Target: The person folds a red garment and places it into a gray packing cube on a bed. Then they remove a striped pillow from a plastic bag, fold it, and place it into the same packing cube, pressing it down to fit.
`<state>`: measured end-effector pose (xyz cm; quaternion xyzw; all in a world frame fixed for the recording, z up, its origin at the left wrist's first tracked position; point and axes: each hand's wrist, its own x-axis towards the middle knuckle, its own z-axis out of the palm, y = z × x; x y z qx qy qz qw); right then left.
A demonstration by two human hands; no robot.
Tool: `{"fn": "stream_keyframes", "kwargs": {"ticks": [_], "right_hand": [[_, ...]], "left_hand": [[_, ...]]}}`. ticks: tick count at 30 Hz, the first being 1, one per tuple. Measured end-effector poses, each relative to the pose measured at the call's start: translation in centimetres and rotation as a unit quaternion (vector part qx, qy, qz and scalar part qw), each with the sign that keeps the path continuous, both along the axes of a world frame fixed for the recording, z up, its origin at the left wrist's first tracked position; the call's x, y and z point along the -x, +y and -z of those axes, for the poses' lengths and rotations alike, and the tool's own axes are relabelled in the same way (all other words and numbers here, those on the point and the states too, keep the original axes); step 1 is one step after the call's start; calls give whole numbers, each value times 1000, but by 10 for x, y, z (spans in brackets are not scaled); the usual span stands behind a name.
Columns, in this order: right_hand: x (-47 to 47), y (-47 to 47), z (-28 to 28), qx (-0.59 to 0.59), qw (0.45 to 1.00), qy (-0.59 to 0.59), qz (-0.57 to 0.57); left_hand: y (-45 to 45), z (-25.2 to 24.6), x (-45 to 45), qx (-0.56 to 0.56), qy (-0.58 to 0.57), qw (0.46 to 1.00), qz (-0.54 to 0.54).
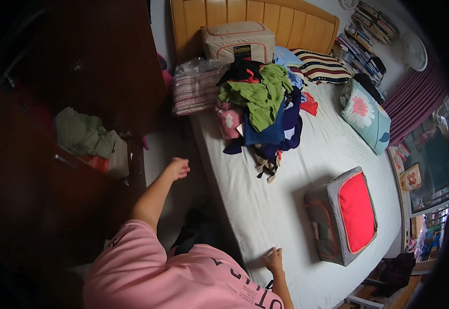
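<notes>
My left hand is held over the narrow floor gap beside the bed, fingers a little bent and apart, with nothing in it. My right hand is over the near edge of the white bed sheet; it looks empty, and whether it touches the sheet I cannot tell. To its right, a grey fabric storage box with orange piping has its red panel facing up and right. Farther up the bed lies a heap of clothes, with a green crinkled garment over dark blue denim.
A beige storage box stands by the wooden headboard. Beside it are striped bedding in clear plastic and a striped pillow. A floral cushion lies on the far side. At left, dark wooden furniture holds green cloth.
</notes>
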<state>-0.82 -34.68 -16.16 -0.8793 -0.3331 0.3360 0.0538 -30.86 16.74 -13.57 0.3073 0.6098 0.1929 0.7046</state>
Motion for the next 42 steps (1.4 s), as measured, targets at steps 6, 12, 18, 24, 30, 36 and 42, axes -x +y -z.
{"fn": "stream_keyframes", "kwargs": {"ticks": [6,12,18,24,30,36,42], "right_hand": [[-3,106,-40,-51,987,45,149],[42,220,-91,-47,963,185,190],[68,245,-109,29,976,152,156],[63,244,-117,54,988,101,106],[60,274,-130,-9,992,87,86],[71,263,-129,-14,995,95,16],[74,252,-121,-58,990,110,-61]], "left_hand": [[184,23,-23,48,-144,959,-237],[264,65,-45,197,-226,905,-301],[291,84,-59,177,-318,883,-297],[302,60,-76,92,-427,866,-244],[346,23,-73,-79,-412,852,-312],[289,-113,-76,-327,-305,839,-310],[205,-240,8,-468,-220,803,-295]]}}
